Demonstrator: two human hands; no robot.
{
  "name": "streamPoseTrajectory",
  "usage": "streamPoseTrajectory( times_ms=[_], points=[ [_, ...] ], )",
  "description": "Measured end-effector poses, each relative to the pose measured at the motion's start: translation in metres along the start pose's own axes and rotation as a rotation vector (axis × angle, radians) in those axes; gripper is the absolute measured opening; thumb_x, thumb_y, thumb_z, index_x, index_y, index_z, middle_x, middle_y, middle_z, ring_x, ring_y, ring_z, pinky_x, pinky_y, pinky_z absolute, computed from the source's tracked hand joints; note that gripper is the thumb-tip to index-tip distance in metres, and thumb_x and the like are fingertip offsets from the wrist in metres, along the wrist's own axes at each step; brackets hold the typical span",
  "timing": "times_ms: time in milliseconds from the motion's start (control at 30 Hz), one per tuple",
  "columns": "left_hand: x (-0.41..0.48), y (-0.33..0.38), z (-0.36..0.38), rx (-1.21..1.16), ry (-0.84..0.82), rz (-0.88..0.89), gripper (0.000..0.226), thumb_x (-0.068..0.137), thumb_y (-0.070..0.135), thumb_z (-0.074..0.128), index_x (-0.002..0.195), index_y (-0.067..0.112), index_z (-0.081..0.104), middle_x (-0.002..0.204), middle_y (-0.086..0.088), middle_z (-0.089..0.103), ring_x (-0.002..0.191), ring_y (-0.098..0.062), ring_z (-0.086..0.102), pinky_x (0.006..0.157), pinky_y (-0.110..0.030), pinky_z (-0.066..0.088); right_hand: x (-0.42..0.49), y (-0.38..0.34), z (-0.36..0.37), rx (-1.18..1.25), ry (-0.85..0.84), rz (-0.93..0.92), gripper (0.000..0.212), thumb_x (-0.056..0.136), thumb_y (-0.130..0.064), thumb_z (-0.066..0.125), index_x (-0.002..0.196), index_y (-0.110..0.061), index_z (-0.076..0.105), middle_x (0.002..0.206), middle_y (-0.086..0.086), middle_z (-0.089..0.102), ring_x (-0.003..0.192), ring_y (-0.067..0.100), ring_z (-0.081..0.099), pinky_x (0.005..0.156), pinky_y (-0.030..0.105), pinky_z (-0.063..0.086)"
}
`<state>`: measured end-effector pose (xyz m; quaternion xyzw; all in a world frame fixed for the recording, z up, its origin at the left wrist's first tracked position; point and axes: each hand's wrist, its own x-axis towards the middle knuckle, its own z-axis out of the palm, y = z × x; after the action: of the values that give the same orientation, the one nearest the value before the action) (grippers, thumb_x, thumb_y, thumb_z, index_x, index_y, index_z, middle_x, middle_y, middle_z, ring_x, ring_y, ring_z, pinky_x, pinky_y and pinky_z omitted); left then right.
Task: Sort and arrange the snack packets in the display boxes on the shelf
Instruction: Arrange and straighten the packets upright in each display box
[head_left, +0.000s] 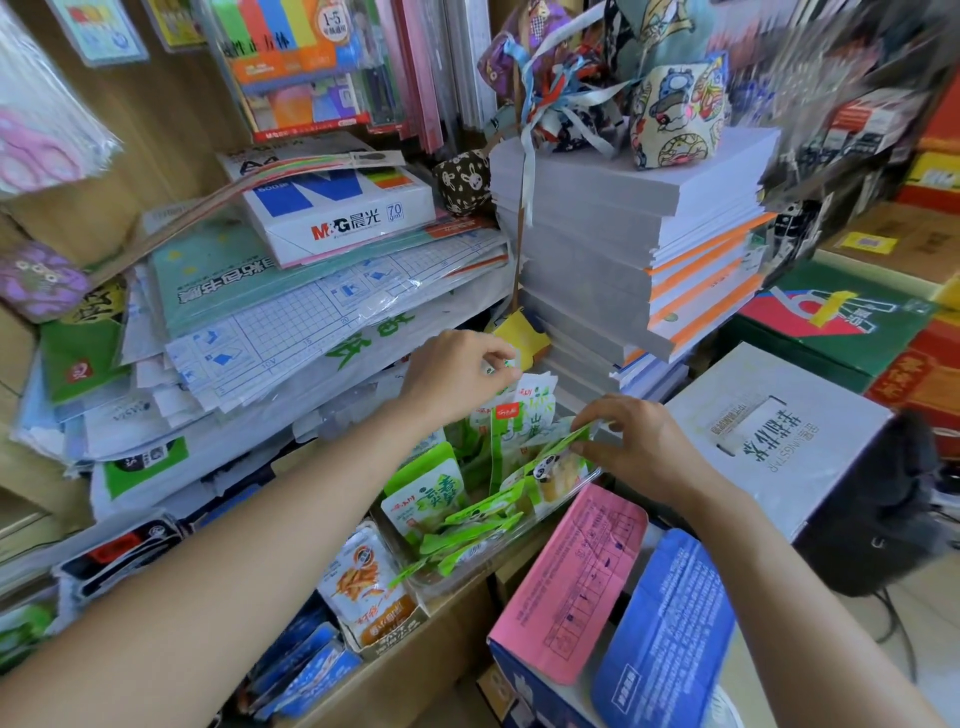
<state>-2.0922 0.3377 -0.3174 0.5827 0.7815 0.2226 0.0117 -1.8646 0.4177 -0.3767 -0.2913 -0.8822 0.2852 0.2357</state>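
Reaches past blurred blue packets (301, 670), half cut off; pinches small green-white packet (501, 366) with left hand (457, 374), green panda packet (571, 441) with right hand (639, 441), both above clear display box (457, 571), print unreadable

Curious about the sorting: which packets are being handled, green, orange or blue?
The green packets: the left hand and right hand each pinch one; orange packets and blue packets sit untouched.
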Motion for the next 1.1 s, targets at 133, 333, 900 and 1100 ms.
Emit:
streamPoseTrajectory(
  times_ms=[133,333,900,1100],
  points=[
    [0.008,0.024,0.015,0.180,-0.077,0.072,0.017,0.088,0.045,0.070,0.101,0.036,0.076,0.100,0.015,0.075,0.098,-0.012,0.066,0.073,-0.027,0.045,-0.003,-0.003,-0.001,-0.013,0.003,-0.006,0.018,0.082,-0.026,0.079,0.099,-0.023,0.074,0.104,-0.006,0.070,0.087,0.011,0.062,0.080,0.034,0.055],
    [0.006,0.000,-0.003,0.105,-0.116,-0.062,0.009,0.080,0.023,0.081,0.085,0.030,0.078,0.077,0.014,0.073,0.080,-0.005,0.068,0.074,-0.032,0.058,-0.001,-0.001,0.001,-0.011,-0.008,-0.015,0.020,0.082,-0.029,0.079,0.101,-0.026,0.074,0.103,-0.007,0.069,0.086,0.014,0.065,0.079,0.040,0.056],
    [0.002,-0.010,-0.004,0.098,-0.031,-0.047,0.015,0.084,0.035,0.080,0.081,0.020,0.081,0.076,0.005,0.075,0.071,-0.014,0.069,0.073,-0.035,0.059,0.001,0.002,0.008,-0.002,0.001,-0.024,0.021,0.083,-0.033,0.077,0.103,-0.027,0.072,0.104,-0.007,0.066,0.080,0.017,0.067,0.074,0.044,0.058],
    [-0.004,0.001,0.001,0.108,-0.173,0.018,0.013,0.085,0.033,0.079,0.092,0.023,0.082,0.085,0.006,0.078,0.080,-0.013,0.071,0.080,-0.037,0.060,0.003,0.004,0.015,0.054,0.053,-0.051,0.036,0.081,-0.032,0.079,0.115,-0.030,0.068,0.114,-0.013,0.061,0.089,0.013,0.065,0.079,0.039,0.059]
  ],
)
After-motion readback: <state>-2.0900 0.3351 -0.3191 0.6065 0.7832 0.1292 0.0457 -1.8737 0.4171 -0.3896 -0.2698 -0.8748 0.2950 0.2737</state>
